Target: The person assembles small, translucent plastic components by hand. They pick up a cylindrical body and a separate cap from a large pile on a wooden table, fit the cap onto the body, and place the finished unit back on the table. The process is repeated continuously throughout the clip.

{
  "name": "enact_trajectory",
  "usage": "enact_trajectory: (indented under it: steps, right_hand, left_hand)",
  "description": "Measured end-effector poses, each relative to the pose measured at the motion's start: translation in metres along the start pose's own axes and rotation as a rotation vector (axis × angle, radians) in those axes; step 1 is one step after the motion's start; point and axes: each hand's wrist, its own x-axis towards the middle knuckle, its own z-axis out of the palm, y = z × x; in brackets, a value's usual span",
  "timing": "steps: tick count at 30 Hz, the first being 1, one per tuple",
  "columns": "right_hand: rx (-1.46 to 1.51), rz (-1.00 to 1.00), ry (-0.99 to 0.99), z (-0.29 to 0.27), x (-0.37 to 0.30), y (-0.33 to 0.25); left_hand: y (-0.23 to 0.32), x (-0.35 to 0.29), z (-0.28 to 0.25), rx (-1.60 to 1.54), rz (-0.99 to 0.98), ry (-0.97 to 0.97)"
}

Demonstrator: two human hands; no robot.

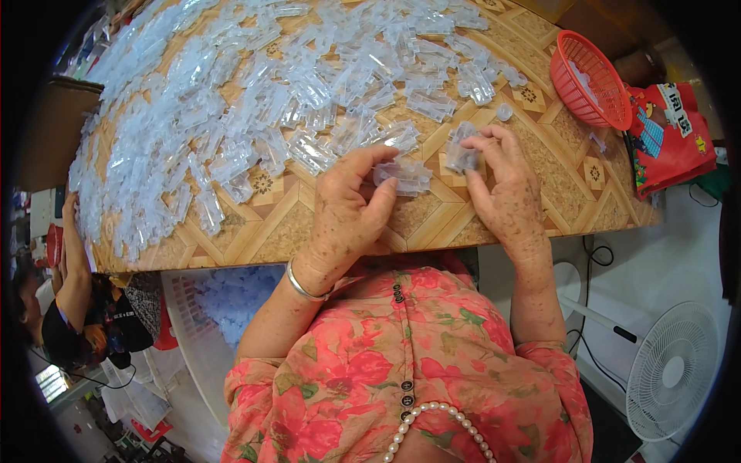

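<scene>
Toward the near edge of the tabletop [440,220], your left hand [349,199] pinches a clear plastic piece [413,176] and your right hand [505,185] a second piece [461,148], probably held apart from the loose pile [309,86] to avoid mixing.

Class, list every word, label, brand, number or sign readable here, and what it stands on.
Red bag: large dark characters on a white patch; wording not copied here.
Black shirt at left: small pale lettering, too blurred to read.
Clear plastic pieces: none I can make out.
</scene>
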Motion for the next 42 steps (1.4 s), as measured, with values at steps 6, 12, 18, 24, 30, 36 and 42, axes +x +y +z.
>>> enact_trajectory:
  steps: [6,12,18,24,30,36,42]
  right_hand:
    - [0.038,0.070,-0.012,-0.008,0.001,-0.004]
    - [-0.020,0.051,-0.111,-0.008,0.010,-0.002]
    - [0.374,0.299,-0.150,-0.013,0.008,-0.018]
    - [0.437,0.104,0.136,0.014,-0.002,-0.046]
    - [0.465,0.057,0.138,0.014,-0.004,-0.038]
    - [0.565,0.088,0.159,0.013,-0.008,-0.036]
    - [0.497,-0.127,0.145,0.006,-0.005,-0.038]
  left_hand:
    - [-0.002,0.002,0.008,-0.357,-0.052,0.062]
    - [-0.002,0.002,0.011,-0.505,-0.081,0.028]
    - [-0.007,0.001,0.011,-0.606,-0.084,0.081]
    - [0.020,0.002,0.023,-0.720,-0.055,0.027]
    - [0.024,0.004,0.021,-0.881,-0.077,-0.125]
    - [0.020,0.004,0.015,-1.157,-0.231,-0.363]
    - [0.020,0.005,0.013,-1.163,-0.175,-0.292]
